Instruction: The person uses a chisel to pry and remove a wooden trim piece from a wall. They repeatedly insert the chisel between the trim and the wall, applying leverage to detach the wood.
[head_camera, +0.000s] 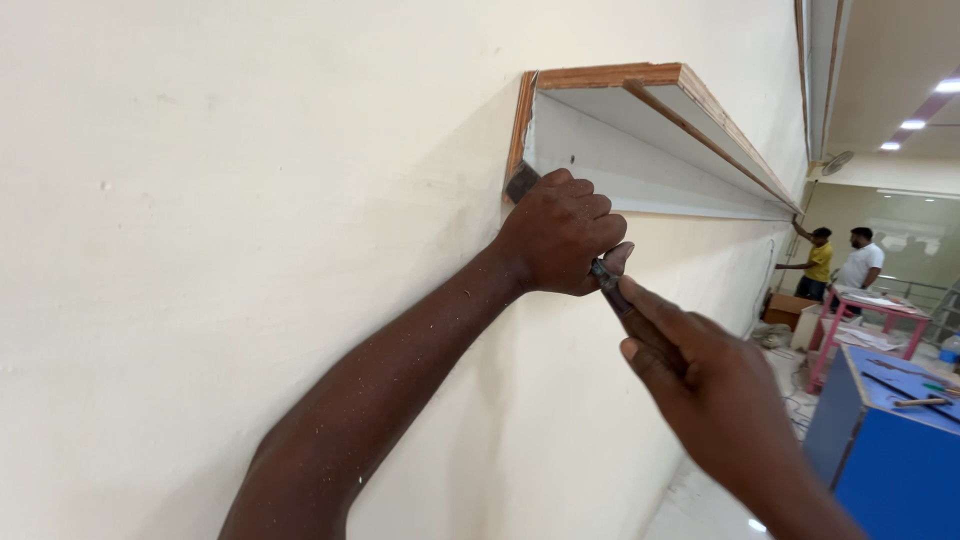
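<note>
A long white plywood ledge (640, 140) with bare brown edges is fixed high on a cream wall (220, 200). My left hand (558, 232) is clenched around a dark metal tool, a chisel (522, 181), whose blade tip touches the ledge's lower left corner against the wall. The tool's handle end sticks out below my fist. My right hand (690, 380) reaches up from below right, fingers extended, fingertips on that handle end (610, 285). Both forearms carry specks of dust.
Two people (840, 262) stand at the far end of the ledge, one with an arm raised to it. A pink table (870, 320) and a blue workbench (890, 440) with tools on top stand at the right. A wall fan (835, 162) hangs above.
</note>
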